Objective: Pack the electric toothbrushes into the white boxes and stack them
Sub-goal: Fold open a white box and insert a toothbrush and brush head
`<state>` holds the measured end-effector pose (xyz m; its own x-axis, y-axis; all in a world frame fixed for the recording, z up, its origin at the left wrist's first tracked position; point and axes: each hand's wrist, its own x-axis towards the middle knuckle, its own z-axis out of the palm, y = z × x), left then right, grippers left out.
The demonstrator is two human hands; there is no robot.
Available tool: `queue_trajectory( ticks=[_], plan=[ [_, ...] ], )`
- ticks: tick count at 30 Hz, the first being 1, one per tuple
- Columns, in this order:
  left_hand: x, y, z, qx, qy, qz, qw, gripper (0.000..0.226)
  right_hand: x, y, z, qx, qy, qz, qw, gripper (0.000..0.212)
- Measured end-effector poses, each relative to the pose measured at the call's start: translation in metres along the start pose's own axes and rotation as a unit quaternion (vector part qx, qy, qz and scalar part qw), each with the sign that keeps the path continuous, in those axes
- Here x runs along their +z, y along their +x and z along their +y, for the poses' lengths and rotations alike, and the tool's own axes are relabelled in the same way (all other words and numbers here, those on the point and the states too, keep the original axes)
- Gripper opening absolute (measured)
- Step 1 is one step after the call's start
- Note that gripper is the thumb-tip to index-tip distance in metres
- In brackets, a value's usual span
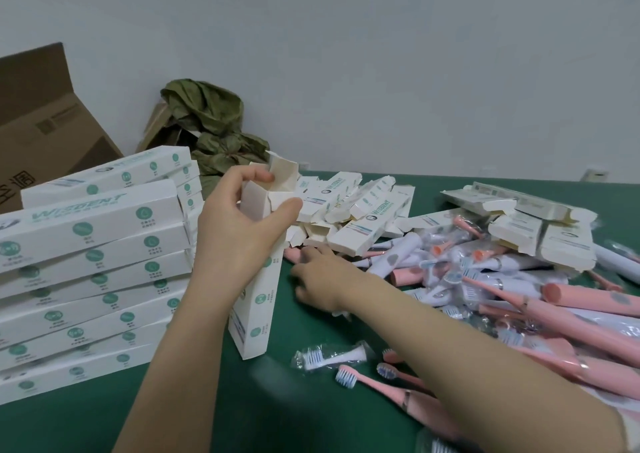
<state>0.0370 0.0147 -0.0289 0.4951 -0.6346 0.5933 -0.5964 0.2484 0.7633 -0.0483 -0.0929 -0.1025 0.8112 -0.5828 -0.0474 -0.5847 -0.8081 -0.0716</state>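
White box (258, 279) stands upright on the desk (207, 404), flaps open, contents unseen, with the left hand (235, 234) fingers curled round it. The right hand (322, 279) fingers lie straight, empty, by heaped toothbrushes (485, 279). Closed boxes (93, 244): eight tiers.

One wide-angle view from the person's head, facing forward and tilted down, close above the dark green tabletop (277, 425), plain pale grey wall (381, 54) straight ahead
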Motion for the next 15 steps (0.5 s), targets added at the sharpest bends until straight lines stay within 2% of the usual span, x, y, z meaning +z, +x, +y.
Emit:
queue_trajectory(
  ticks=[4, 8, 10, 11, 13, 15],
  plan=[
    [0.002, -0.001, 0.0, 0.005, 0.0, -0.007, 1.0, 0.029, -0.01, -0.028, 0.016, -0.033, 0.014, -0.043, 0.998, 0.047],
    [0.002, -0.002, 0.001, 0.008, 0.005, -0.014, 1.0, 0.029, -0.027, -0.059, 0.031, -0.059, 0.088, -0.08, 0.991, 0.032],
    [0.003, -0.002, 0.003, 0.008, 0.006, -0.018, 1.0, 0.029, -0.036, -0.072, 0.039, -0.07, 0.162, -0.084, 0.981, 0.028],
    [0.004, -0.001, 0.005, 0.011, 0.007, -0.02, 1.0, 0.029, -0.041, -0.077, 0.043, -0.061, 0.221, -0.065, 0.971, 0.026],
    [0.007, 0.001, 0.012, 0.023, 0.008, -0.025, 0.999, 0.03, -0.049, -0.08, 0.055, -0.009, 0.313, 0.051, 0.948, 0.017],
    [0.011, 0.004, 0.021, 0.036, 0.005, -0.029, 0.999, 0.032, -0.052, -0.075, 0.068, 0.104, 0.268, 0.191, 0.939, 0.012]
  ],
)
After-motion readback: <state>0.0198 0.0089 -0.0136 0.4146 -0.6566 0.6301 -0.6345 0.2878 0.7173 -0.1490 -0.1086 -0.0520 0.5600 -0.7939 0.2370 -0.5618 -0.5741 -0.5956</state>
